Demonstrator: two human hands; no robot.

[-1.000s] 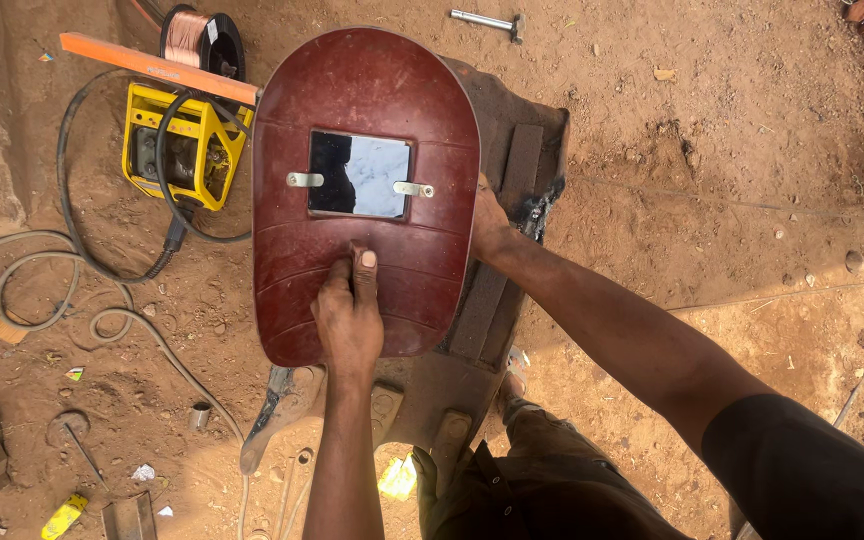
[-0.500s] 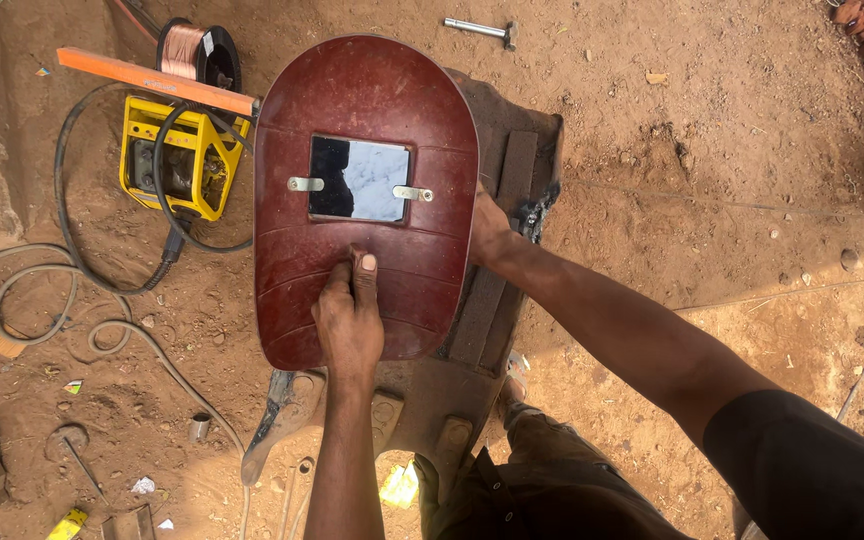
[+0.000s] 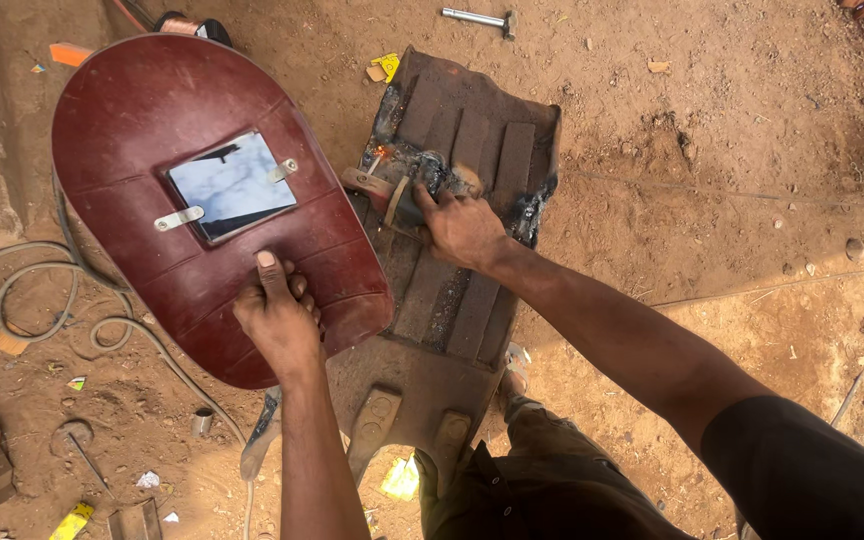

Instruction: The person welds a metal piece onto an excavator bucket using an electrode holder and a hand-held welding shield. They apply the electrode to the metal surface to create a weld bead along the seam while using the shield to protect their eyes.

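The left hand (image 3: 277,318) is gripping the dark red welding shield (image 3: 192,190) at its lower edge, thumb pressing flat on the front, tilting it toward ten o'clock. At three o'clock from it, the right hand (image 3: 460,226) is clenching a welding rod holder (image 3: 384,192), arm stretched over the ridged metal plate (image 3: 472,200) lying on the dirt.
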